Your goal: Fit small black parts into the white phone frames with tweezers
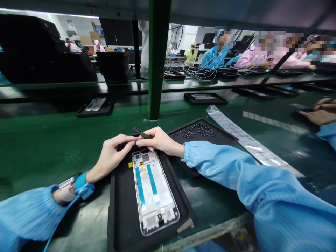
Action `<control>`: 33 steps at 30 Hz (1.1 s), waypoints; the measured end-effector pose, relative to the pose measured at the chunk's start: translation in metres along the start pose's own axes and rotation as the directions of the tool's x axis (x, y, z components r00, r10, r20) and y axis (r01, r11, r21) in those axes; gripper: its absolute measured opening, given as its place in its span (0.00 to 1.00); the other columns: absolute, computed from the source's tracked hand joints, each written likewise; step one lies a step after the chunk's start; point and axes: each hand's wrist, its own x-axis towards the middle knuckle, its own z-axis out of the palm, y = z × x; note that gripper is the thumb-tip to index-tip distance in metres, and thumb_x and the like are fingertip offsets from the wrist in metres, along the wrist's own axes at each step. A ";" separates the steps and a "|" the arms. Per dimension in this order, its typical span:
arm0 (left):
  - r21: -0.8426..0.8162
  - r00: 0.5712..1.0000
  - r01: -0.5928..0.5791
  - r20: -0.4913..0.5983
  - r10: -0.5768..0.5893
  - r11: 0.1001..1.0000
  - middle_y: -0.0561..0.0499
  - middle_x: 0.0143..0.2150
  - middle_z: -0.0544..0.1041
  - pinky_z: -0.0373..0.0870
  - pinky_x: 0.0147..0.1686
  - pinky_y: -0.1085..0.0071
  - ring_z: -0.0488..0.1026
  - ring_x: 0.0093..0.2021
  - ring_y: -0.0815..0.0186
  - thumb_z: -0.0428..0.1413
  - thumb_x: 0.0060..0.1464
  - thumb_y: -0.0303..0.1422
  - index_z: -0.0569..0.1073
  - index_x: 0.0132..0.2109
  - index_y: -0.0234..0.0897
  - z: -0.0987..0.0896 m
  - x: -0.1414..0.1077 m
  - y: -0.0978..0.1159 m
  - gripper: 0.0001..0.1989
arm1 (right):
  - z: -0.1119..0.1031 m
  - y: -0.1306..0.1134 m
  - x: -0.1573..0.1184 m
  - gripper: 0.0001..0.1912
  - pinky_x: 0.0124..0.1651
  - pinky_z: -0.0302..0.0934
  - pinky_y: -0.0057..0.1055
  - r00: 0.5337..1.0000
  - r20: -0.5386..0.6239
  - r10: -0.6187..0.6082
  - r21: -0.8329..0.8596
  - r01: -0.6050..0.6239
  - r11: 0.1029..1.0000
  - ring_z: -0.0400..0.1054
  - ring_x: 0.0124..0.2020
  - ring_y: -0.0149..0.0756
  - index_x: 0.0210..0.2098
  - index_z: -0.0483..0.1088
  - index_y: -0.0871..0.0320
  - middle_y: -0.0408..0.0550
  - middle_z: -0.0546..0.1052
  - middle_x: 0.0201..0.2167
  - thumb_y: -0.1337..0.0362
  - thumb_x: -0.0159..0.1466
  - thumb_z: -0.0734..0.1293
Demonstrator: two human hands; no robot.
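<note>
A phone frame (154, 189) with two blue strips lies in a black foam tray (123, 217) in front of me. Just above the frame's top end, my left hand (114, 152) pinches with thumb and forefinger; whatever sits between the tips is too small to make out. My right hand (159, 140) meets it there, its fingers closed, with black tweezers (141, 133) held in them and pointing up to the left. A yellow tab (130, 165) sticks out at the frame's upper left edge. A wrist strap (82, 185) with a cord circles my left wrist.
A black tray (204, 131) with many small dark parts stands beyond my right forearm. Beside it lies a long clear plastic strip (252, 140). Trays with phone frames (96, 104) sit past a green post (157, 63). A co-worker's hand (321, 112) is at far right.
</note>
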 end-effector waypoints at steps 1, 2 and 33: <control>0.008 1.000 0.005 -0.013 -0.005 1.000 0.48 0.40 0.77 0.69 0.39 0.70 0.73 0.40 0.63 0.54 0.54 0.37 0.76 0.42 0.37 0.000 -0.001 0.001 0.12 | 0.000 0.000 0.000 0.16 0.17 0.47 0.19 1.000 -0.009 -0.011 -0.007 0.011 1.000 0.54 0.14 0.18 0.28 0.73 0.66 0.41 0.70 0.19 0.58 0.47 0.73; 0.018 1.000 0.012 -0.026 -0.012 1.000 0.49 0.40 0.77 0.69 0.40 0.70 0.73 0.40 0.63 0.54 0.54 0.38 0.76 0.41 0.37 0.001 -0.001 0.001 0.12 | 0.001 0.000 0.000 0.16 0.17 0.47 0.19 1.000 -0.017 -0.022 -0.015 0.022 1.000 0.54 0.14 0.18 0.28 0.73 0.66 0.41 0.71 0.19 0.57 0.47 0.72; -0.062 0.978 0.111 -0.170 -0.120 0.992 0.51 0.32 0.78 0.67 0.36 0.73 0.73 0.34 0.66 0.59 0.47 0.37 0.79 0.33 0.37 0.008 -0.001 0.006 0.08 | 0.006 0.000 -0.005 0.07 0.22 0.52 0.19 0.942 -0.160 -0.295 -0.469 0.191 0.862 0.60 0.16 0.21 0.25 0.72 0.63 0.40 0.69 0.18 0.66 0.54 0.64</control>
